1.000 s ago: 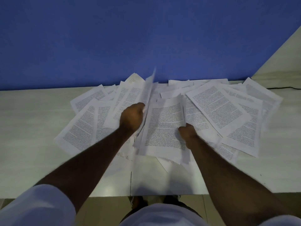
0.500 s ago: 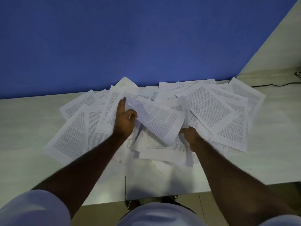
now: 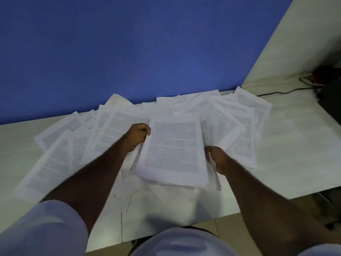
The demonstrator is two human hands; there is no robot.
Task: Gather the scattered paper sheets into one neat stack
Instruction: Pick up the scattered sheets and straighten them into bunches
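Gripping paper stack (image 3: 175, 150): left hand (image 3: 137, 134), right hand (image 3: 218, 158), opposite edges.

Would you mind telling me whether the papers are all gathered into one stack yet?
Not yet. Both hands, left hand and right hand, hold a small stack, while loose sheets lie spread across the table.

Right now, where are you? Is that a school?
Probably an office or study room, though I cannot be sure: a pale desk against a blue wall, covered in printed paper sheets, with a black cable.
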